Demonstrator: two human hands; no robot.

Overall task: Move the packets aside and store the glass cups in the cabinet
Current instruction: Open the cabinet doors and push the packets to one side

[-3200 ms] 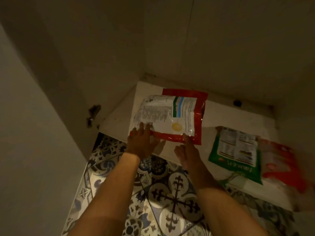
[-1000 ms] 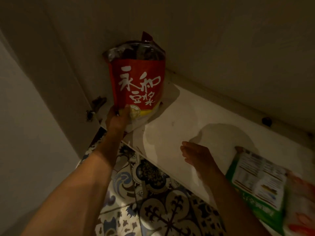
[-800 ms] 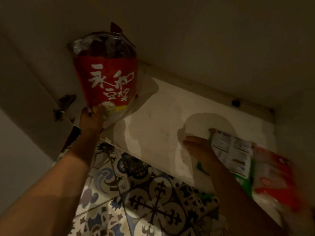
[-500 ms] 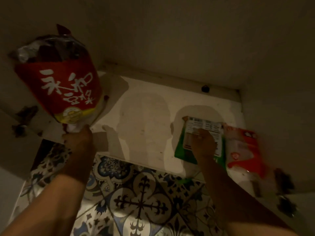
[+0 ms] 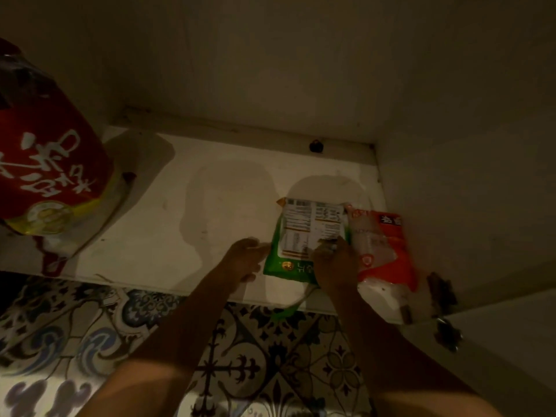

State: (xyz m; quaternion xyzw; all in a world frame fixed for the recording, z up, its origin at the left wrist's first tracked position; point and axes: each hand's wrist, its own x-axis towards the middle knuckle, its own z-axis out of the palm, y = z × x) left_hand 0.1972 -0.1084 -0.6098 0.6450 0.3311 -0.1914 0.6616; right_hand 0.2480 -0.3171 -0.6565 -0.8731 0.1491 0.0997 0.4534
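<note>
Here, right hand (image 5: 334, 263), fingers curled onto green packet (image 5: 290, 236) on shelf (image 5: 180, 224), left hand (image 5: 245, 260) loosely curled at its left edge, grip unclear, red packet (image 5: 45, 164) far left.

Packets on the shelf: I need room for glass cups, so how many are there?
3. A big red packet stands far left; a green packet lies under the right hand; a red-and-clear packet lies just right of it. More may hide behind the red one.
</note>
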